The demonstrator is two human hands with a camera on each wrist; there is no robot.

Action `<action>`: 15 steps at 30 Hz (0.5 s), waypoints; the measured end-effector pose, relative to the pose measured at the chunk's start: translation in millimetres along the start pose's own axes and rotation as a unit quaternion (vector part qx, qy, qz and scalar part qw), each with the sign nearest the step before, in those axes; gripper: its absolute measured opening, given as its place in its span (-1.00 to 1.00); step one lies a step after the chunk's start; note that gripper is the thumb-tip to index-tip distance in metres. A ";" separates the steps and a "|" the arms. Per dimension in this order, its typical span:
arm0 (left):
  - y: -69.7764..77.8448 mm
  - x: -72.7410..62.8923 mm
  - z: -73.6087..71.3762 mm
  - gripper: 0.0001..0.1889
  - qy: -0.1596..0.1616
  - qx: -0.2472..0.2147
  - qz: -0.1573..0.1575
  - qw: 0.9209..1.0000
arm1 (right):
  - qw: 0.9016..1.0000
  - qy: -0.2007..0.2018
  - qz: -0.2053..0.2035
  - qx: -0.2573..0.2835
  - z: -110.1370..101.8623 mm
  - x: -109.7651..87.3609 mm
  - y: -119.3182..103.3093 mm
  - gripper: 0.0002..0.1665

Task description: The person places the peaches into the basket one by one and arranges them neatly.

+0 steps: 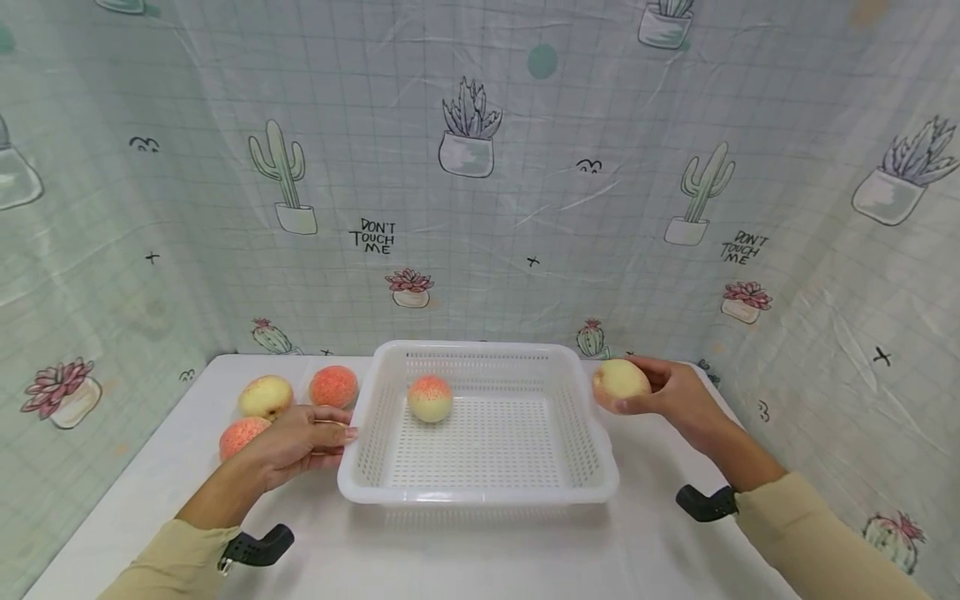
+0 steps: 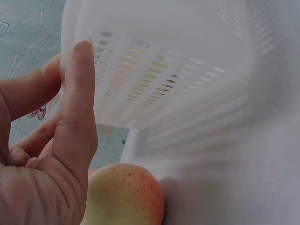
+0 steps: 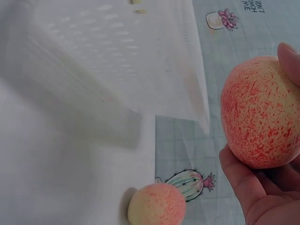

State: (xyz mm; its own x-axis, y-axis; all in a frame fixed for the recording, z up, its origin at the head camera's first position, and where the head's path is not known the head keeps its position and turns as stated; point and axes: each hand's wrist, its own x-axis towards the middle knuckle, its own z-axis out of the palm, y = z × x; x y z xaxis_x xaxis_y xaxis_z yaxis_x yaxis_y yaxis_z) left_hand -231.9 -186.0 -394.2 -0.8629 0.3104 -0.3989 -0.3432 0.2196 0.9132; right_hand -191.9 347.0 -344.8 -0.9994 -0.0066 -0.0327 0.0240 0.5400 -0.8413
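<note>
Head: can't see all of red peach (image 1: pixel 238 435) at 8 o'clock, partly behind left hand (image 1: pixel 303 442). Can't follow sleeves (image 1: pixel 168 560) past 8 or 4 o'clock edge. Left wrist: can't see basket (image 2: pixel 164 18) beyond 12 o'clock edge or two-tone peach (image 2: pixel 129 197) beyond 6; can't name yellowish blur (image 2: pixel 133 65) at 11. Right wrist: can't see held peach (image 3: pixel 260 112) beyond 3 or low peach (image 3: pixel 158 206) beyond 6.

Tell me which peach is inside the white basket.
The red-topped, yellow-bottomed peach toward the back left of the basket. Only it sits inside: the right hand holds another peach, and the remaining peaches lie on the table.
</note>
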 end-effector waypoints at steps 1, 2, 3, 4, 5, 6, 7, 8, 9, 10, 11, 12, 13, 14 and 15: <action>-0.1 0.0 0.2 -0.40 0.001 0.001 0.000 1.000 | 1.000 -0.002 0.000 0.000 1.0 0.6 -1.2 -0.05; -0.2 -0.1 0.5 -0.40 0.003 0.002 -0.001 1.000 | 1.000 -0.003 0.001 -0.001 2.0 1.2 -2.3 -0.05; -0.2 -0.1 0.6 -0.40 0.004 0.002 -0.001 1.000 | 1.000 -0.004 0.003 0.001 2.9 1.9 -3.1 -0.04; -0.3 0.0 0.8 -0.40 0.005 0.001 -0.001 1.000 | 1.000 -0.005 0.004 0.004 3.8 2.6 -4.0 -0.05; -0.3 0.0 1.0 -0.40 0.005 0.000 -0.001 1.000 | 1.000 -0.006 0.004 0.006 4.8 3.2 -4.8 -0.05; -0.3 0.1 1.1 -0.41 0.005 -0.001 0.000 1.000 | 1.000 -0.006 0.005 0.007 5.7 3.9 -5.7 -0.05; -0.3 0.2 1.0 -0.42 0.003 -0.002 0.001 1.000 | 1.000 -0.008 0.004 0.005 6.7 4.5 -6.5 -0.04; -0.2 0.2 1.0 -0.42 0.003 -0.004 0.001 1.000 | 1.000 -0.007 0.006 0.006 7.6 5.2 -7.2 -0.05; -0.2 0.4 0.8 -0.43 0.001 -0.006 0.002 1.000 | 1.000 -0.008 0.005 0.004 8.5 6.0 -7.9 -0.05; -0.1 0.4 0.7 -0.44 0.000 -0.008 0.002 1.000 | 1.000 -0.009 0.004 0.003 9.4 6.7 -8.6 -0.04; 0.0 0.5 0.5 -0.45 -0.002 -0.009 0.002 1.000 | 1.000 -0.010 0.004 0.001 10.2 7.4 -9.5 -0.04; 0.0 0.5 0.3 -0.45 -0.003 -0.010 0.002 1.000 | 1.000 -0.011 0.004 -0.001 11.1 8.0 -10.5 -0.03; 0.1 0.6 0.1 -0.45 -0.003 -0.011 0.002 1.000 | 1.000 -0.012 0.004 -0.002 11.8 8.7 -11.4 -0.03; 0.1 0.5 0.0 -0.45 -0.004 -0.011 0.002 1.000 | 1.000 -0.012 0.005 -0.004 12.6 9.3 -12.5 -0.02; 0.1 0.6 -0.1 -0.45 -0.005 -0.012 0.002 1.000 | 1.000 -0.013 0.005 -0.006 13.3 9.9 -13.6 -0.01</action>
State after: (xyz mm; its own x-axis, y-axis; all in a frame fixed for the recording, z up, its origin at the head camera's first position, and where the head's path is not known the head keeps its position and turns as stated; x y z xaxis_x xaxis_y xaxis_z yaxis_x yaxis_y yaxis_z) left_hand -232.5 -185.9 -394.3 -0.8608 0.3195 -0.3961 -0.3486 0.1968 0.9164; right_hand -201.8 328.4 -340.8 -0.9982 -0.0230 -0.0563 0.0343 0.5507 -0.8340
